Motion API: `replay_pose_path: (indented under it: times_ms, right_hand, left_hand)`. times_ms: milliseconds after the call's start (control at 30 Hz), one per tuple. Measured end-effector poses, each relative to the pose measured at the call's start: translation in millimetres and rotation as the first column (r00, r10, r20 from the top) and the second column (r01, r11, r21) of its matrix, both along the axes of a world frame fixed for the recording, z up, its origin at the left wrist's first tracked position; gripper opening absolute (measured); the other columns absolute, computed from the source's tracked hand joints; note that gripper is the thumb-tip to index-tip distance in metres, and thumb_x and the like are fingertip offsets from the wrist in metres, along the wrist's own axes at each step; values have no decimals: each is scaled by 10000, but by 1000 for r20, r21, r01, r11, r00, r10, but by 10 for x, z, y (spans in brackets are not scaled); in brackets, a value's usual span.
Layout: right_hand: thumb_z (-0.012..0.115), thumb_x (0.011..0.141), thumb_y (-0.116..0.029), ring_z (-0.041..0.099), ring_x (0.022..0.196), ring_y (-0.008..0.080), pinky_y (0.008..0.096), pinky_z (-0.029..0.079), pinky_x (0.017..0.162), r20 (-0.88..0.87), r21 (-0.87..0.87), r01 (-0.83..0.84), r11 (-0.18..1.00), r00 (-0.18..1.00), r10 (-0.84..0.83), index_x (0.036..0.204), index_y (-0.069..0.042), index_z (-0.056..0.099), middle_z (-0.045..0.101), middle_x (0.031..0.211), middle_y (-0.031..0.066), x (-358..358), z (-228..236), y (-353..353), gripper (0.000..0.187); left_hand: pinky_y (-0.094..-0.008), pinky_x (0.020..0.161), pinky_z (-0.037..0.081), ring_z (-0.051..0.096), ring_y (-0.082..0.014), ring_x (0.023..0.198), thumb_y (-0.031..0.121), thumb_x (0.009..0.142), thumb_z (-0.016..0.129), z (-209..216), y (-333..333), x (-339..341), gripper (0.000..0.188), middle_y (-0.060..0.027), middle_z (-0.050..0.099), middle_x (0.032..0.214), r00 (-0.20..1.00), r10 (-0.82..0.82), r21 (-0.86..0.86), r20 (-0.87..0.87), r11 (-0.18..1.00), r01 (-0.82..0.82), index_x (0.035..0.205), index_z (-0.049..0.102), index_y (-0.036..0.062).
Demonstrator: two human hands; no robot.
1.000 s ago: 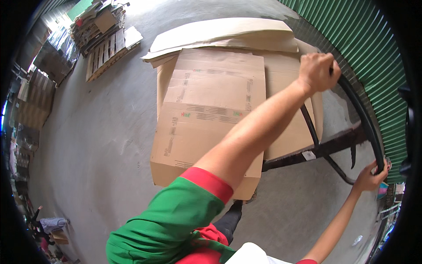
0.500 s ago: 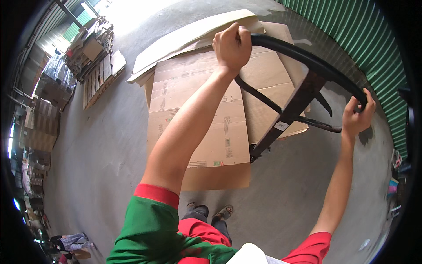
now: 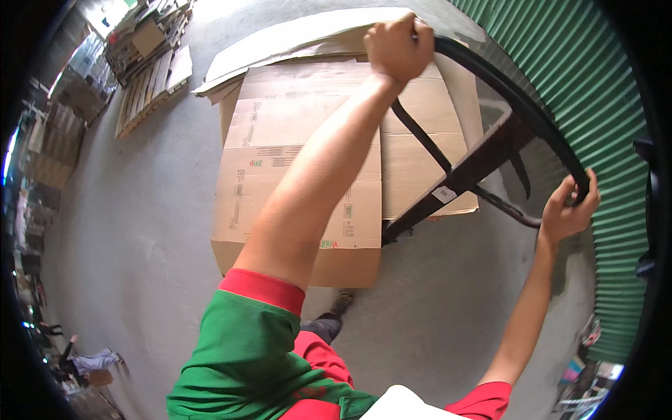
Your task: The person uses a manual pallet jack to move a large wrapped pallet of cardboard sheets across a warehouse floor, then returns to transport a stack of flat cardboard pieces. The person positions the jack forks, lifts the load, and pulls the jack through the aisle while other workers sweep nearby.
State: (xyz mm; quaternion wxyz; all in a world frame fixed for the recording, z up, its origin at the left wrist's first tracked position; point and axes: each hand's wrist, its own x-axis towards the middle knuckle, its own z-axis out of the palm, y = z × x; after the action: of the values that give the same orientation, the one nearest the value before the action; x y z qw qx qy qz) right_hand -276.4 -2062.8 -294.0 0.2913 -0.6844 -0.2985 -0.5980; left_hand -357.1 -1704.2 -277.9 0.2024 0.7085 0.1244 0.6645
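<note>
A black pallet-jack handle arcs across the upper right, its shaft running down toward a stack of flattened brown cardboard boxes. My left hand grips the left end of the handle loop. My right hand holds the right end of the loop. Both arms reach forward over the cardboard, in a green top with red sleeve edges.
A green corrugated shutter runs along the right. Pale cardboard sheets lie beyond the stack. A wooden pallet and piled cardboard stand at the upper left on the grey concrete floor. A person is at lower left.
The handle and both hands have shifted left and down in the picture as my view turned. The cardboard stack now sits more centred. Both grips stay on the handle.
</note>
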Motion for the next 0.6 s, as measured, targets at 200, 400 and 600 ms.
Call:
replay_pose_path:
  times_ms: [200, 400, 600]
  right_hand:
    - [681, 869, -148, 619, 743, 164, 276, 490, 592, -18, 9, 108, 994, 994, -108, 1143, -61, 650, 644, 989, 49, -123, 45, 31, 289]
    - [693, 867, -152, 609, 715, 145, 264, 483, 586, 8, 73, 172, 982, 985, -173, 1134, -106, 665, 645, 966, 32, -53, -22, -5, 273]
    - [683, 891, -167, 643, 824, 188, 297, 496, 663, -43, 80, 37, 996, 999, -33, 1144, -93, 664, 664, 1011, 57, -189, 17, -51, 264]
  left_hand:
    - [-490, 536, 480, 606, -410, 552, 242, 852, 507, 120, -1, -65, 292, -171, 574, 558, 994, -104, 15, 14, 994, 104, 632, 569, 62]
    - [-482, 531, 483, 588, -423, 526, 242, 863, 498, 50, -14, -97, 332, -174, 564, 540, 999, -28, 1, 47, 1000, 28, 594, 561, 58]
    - [-501, 562, 497, 610, -425, 558, 237, 841, 495, 53, -57, -227, 296, -184, 589, 567, 1000, -7, 22, 13, 1000, 7, 627, 567, 45]
